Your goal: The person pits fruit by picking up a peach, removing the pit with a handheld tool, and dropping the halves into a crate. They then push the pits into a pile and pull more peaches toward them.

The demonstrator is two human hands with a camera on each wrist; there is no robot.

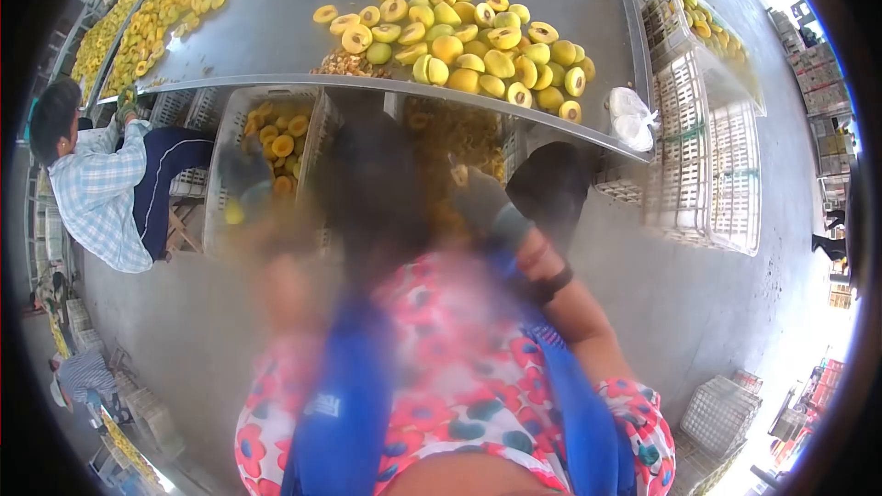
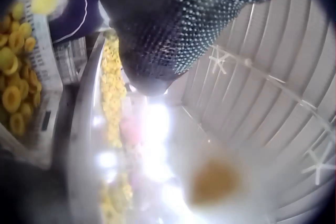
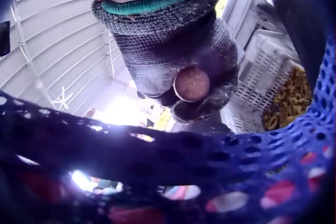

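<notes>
My gloved left hand point(image 1: 246, 170), blurred, is over a white crate point(image 1: 230, 119) of halved yellow peaches point(image 1: 280, 140). In the left wrist view the dotted dark glove point(image 2: 173, 24) shows from its back, its fingers mostly hidden. One pale yellow peach piece point(image 2: 45, 0) shows apart from that glove, above the crate. Fingers of my right hand point(image 1: 482, 207), in a grey glove, curl round a small tool point(image 3: 191, 84) with a round, brownish handle end. That hand is in front of a second crate point(image 3: 262, 77) containing brown pieces, likely pits or scraps.
A metal table point(image 1: 266, 37) carries a pile of peach halves point(image 1: 478, 37), with loose pits point(image 1: 344, 64) at its edge. A white plastic bag point(image 1: 630, 119) lies at the corner. Stacked crates point(image 1: 707, 156) stand right. On the left, a person point(image 1: 101, 174) in a checked shirt sits working.
</notes>
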